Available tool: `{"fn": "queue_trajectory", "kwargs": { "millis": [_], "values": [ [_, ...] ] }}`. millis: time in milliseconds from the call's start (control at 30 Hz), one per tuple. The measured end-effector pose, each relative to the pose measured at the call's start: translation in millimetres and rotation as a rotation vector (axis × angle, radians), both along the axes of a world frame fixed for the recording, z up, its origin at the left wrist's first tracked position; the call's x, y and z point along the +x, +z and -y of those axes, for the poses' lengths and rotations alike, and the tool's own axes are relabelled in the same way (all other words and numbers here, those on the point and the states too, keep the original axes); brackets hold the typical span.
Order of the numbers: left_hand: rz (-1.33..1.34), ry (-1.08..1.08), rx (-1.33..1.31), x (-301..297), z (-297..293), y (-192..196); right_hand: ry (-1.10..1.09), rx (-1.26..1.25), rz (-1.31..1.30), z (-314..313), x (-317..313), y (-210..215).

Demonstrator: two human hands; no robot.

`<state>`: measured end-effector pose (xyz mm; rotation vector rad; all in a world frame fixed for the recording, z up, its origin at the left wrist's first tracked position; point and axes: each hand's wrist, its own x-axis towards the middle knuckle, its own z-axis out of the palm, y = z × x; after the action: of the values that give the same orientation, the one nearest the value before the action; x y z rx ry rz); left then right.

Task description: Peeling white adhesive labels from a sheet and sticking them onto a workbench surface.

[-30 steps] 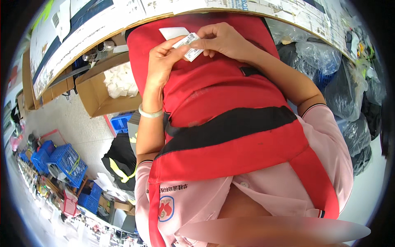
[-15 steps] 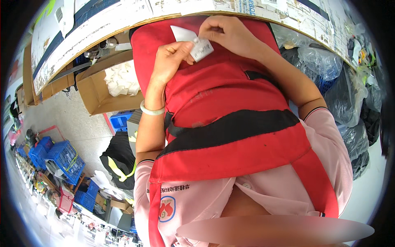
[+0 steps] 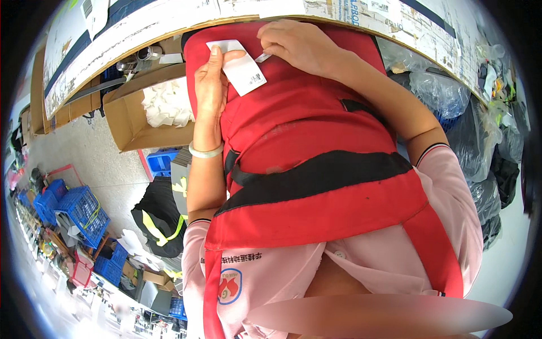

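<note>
My left hand (image 3: 212,82) holds a white printed paper label (image 3: 244,78) over my lap, one finger lying across its upper part and the thumb at its edge. Small dark print shows at the label's lower corner. To the right, my right hand (image 3: 299,48) has its fingers curled together around a small white strip (image 3: 262,57), only partly visible. Both hands rest above a red apron (image 3: 299,110) with a black band, close to the table's edge.
The worn white table (image 3: 237,10) spans the top. At left an open cardboard box (image 3: 121,127) holds white paper pieces (image 3: 166,104). Blue crates (image 3: 84,217) and a black bundle with yellow ties (image 3: 158,217) stand lower left. Filled plastic bags (image 3: 474,130) crowd the right.
The label has moved left and turned flatter in my left hand, whose thumb now points up. My right hand has drawn slightly left, with a small white strip showing at its fingers.
</note>
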<state>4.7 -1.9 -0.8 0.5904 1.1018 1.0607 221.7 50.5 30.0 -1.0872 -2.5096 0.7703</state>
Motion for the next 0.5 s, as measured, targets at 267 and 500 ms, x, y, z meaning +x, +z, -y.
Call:
{"fn": "queue_trajectory", "kwargs": {
  "millis": [267, 500],
  "values": [
    [0.057, 0.001, 0.009, -3.4, -0.1, -3.9, -0.015, 0.035, 0.028, -11.3, -6.8, 0.4],
    [0.085, 0.031, 0.006, -3.6, -1.7, -7.1, -0.061, -0.008, 0.012, -14.2, -7.4, -1.5]
  ]
}}
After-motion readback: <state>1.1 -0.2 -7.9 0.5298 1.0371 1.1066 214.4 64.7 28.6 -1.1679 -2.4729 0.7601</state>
